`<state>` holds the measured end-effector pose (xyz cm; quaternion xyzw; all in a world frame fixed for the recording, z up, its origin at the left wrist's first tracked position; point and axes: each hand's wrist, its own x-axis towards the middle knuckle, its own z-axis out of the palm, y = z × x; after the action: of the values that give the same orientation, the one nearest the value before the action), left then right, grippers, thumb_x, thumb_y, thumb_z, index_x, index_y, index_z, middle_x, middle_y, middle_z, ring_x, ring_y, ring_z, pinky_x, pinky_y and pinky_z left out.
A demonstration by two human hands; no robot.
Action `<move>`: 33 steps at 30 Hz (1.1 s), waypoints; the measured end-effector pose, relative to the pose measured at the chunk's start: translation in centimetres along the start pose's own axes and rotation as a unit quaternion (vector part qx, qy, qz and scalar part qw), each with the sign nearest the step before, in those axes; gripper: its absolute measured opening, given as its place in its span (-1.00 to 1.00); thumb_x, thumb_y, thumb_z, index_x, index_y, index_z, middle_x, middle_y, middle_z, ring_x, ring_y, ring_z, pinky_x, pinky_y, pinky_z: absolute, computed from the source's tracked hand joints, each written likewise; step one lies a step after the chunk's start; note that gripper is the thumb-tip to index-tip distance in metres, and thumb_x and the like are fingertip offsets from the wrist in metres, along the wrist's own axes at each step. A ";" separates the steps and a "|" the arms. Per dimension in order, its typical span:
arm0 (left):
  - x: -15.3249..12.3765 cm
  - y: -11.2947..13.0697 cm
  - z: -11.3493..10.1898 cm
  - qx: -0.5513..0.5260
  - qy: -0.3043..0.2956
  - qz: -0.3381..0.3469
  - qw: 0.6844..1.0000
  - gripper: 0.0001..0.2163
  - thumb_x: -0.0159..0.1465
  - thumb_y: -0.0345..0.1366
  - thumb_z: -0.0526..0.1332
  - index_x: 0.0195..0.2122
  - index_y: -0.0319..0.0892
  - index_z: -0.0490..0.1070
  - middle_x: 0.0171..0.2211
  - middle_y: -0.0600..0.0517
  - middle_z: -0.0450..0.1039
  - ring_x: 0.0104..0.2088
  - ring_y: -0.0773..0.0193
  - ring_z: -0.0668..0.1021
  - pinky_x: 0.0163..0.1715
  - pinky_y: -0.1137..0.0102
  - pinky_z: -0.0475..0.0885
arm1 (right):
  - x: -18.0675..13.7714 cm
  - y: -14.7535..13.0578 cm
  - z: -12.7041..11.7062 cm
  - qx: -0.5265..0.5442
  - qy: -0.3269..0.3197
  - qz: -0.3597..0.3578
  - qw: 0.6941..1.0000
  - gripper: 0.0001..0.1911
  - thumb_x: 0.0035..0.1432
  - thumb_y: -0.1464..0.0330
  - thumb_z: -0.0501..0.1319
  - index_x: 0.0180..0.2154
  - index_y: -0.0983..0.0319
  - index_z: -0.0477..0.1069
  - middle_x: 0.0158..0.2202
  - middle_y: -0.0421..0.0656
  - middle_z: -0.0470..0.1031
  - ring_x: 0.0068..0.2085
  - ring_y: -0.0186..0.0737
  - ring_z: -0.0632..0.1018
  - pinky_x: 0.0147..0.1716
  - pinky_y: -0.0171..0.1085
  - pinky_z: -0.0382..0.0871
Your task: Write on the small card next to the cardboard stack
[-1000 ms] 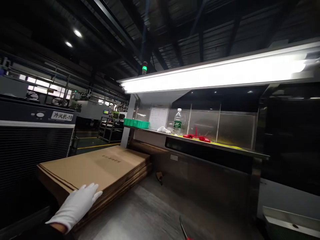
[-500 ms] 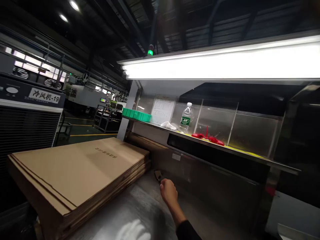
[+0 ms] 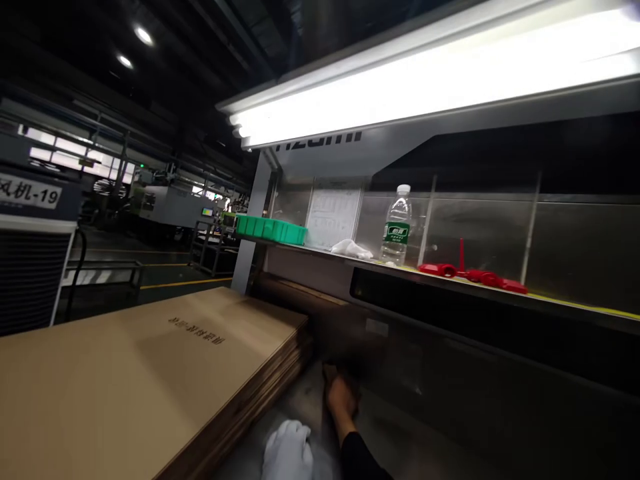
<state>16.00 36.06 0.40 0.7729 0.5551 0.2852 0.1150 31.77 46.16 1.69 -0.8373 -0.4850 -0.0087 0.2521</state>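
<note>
Brown scrap [image 3: 330, 371] | right hand [image 3: 342, 397] touching it, grip unclear | gloved left hand [image 3: 289, 452] loosely curled, empty

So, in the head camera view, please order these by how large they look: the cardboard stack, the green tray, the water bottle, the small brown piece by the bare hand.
1. cardboard stack, by far the largest, though nearest the camera.
2. green tray.
3. water bottle, close to the tray in area; unsure.
4. small brown piece, mostly hidden by the right hand.

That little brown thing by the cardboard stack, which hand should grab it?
Probably the right hand: bare, already at the small brown piece. The gloved left hand sits farther back.
</note>
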 end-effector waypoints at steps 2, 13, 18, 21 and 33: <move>0.0 -0.3 0.4 -0.010 0.013 -0.014 1.000 -0.64 0.23 -0.48 0.03 -0.12 -0.13 0.59 -0.08 -0.02 0.58 0.04 0.14 0.52 0.14 0.25 0.29 | -0.3 0.6 0.2 0.006 -0.012 -0.026 1.000 -0.75 0.36 0.30 0.22 0.02 0.24 0.42 0.03 -0.06 0.49 0.06 -0.06 0.51 0.07 0.02 0.44; 0.2 -0.5 -0.8 -0.033 0.027 -0.016 0.999 -0.65 0.23 -0.46 0.04 -0.08 -0.20 0.56 -0.08 -0.09 0.59 0.03 0.05 0.54 0.14 0.20 0.32 | -9.3 3.5 -5.0 0.046 -0.089 -0.315 0.944 -0.83 0.31 0.47 0.20 -0.09 0.22 0.50 -0.07 -0.13 0.47 -0.04 -0.11 0.51 -0.01 -0.02 0.44; -0.1 0.2 -1.5 -0.038 0.023 0.026 0.999 -0.42 0.23 -0.47 -0.01 0.32 -0.19 0.23 0.34 -0.02 0.26 0.34 0.20 0.26 0.35 0.27 0.08 | -11.5 5.1 -6.7 0.075 -0.126 -0.371 0.917 -0.44 0.09 0.72 0.13 0.00 0.09 0.50 -0.04 -0.17 0.41 -0.04 -0.13 0.48 -0.01 -0.05 0.44; -0.7 0.4 -1.8 -0.023 -0.032 0.089 0.995 -0.39 0.22 -0.38 0.04 0.34 -0.06 0.20 0.36 0.09 0.21 0.39 0.12 0.17 0.37 0.15 0.06 | -11.6 5.7 -7.2 0.108 -0.133 -0.370 0.913 -0.45 0.07 0.75 0.13 -0.02 0.15 0.49 -0.03 -0.19 0.40 -0.03 -0.18 0.49 0.00 -0.11 0.44; -1.5 0.1 -2.0 0.036 -0.075 0.139 0.987 -0.62 0.28 -0.18 0.07 0.08 0.11 0.50 0.25 -0.17 0.37 0.28 -0.19 0.33 0.25 -0.14 0.09 | -5.2 5.3 -5.2 0.095 -0.136 -0.111 0.980 -0.71 0.24 0.40 0.33 -0.01 0.25 0.43 -0.14 -0.14 0.50 -0.09 -0.10 0.55 -0.02 0.04 0.47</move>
<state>14.65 34.33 1.58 0.8654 0.4420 0.2194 0.0875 34.51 37.62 2.67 -0.7436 -0.6037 0.1237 0.2594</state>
